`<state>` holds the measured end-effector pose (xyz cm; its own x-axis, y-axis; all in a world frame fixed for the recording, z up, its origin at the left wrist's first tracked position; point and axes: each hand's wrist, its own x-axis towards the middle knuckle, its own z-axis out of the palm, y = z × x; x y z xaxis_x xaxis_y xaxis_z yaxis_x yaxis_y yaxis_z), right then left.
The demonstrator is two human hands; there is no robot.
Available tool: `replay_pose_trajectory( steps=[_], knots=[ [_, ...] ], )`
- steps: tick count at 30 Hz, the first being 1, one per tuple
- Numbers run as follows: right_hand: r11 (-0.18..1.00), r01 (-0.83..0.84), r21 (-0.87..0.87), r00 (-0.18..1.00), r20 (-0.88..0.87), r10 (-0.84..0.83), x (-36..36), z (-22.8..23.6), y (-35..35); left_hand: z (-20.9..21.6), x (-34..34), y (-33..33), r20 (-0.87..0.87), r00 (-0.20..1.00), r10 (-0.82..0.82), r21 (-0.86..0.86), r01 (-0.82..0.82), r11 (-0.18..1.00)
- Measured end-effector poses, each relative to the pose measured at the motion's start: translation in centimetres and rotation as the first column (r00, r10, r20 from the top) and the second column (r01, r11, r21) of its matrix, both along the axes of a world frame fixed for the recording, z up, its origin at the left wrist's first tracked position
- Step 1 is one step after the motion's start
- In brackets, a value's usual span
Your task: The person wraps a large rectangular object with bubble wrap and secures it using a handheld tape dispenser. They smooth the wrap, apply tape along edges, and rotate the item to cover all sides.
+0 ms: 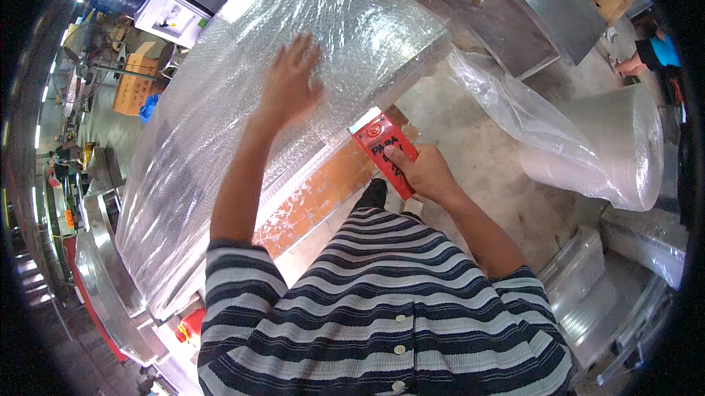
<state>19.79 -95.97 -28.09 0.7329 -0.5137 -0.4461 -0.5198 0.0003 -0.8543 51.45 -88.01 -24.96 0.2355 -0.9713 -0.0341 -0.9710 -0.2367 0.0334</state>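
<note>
One spread-open left hand (pixel 290 89) is over bubble wrap (pixel 349 21); the right hand (pixel 430 173) grips a flat red object (pixel 373 139).

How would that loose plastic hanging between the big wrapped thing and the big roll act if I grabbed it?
The loose plastic would probably feel floppy, because it sags and creases. It's likely light, since it looks thin and see-through. It might tug back at you, as it seems joined to the wrapped bundle and the roll.
</note>
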Motion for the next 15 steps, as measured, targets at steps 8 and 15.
replay_pose_trajectory(
  steps=[8, 15],
  knots=[
    [1.0, -0.024, -0.005, 0.999, 0.027, 0.025, -1.1, -3.3, 0.8, -1.3, -7.6, 6.0, -0.131, 0.986, -0.099, -0.027, 0.097, 0.995],
    [0.996, -0.058, -0.067, 0.959, 0.274, 0.074, 2.8, -11.7, -0.4, -0.2, -10.8, 6.0, -0.004, 0.985, -0.173, 0.094, 0.173, 0.98]
  ],
)
